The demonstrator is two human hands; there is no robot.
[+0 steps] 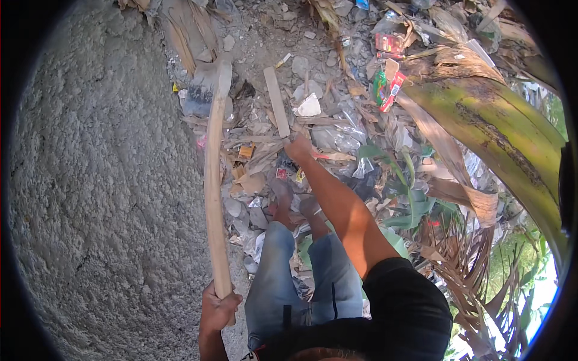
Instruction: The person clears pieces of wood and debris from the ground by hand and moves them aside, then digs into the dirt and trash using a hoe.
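- Head view, nearest to you: your left hand [218, 308] is wrapped tight around the butt end of a long wooden handle [214, 198], fingers curled shut on it.
- Just right of the handle are your knees in blue jeans [289, 283], and beyond them your two feet [295, 207] stand on the litter.
- From your grip the handle runs straight away from you, along the edge between the rough grey concrete [102, 180] to its left and the rubbish to its right.
- At the handle's far end sits a dark tool head [201, 90], resting on the ground among dry leaves.
- Right of the handle, past your feet, your right hand [296, 146] reaches down into the litter, closed on the near end of a flat wooden stick [277, 108]; you cannot see the fingers clearly.
- Around that stick lie plastic wrappers, stones and dry husks [337, 138].
- Well right of the handle, a thick green banana stem [500, 132] slants across the litter.
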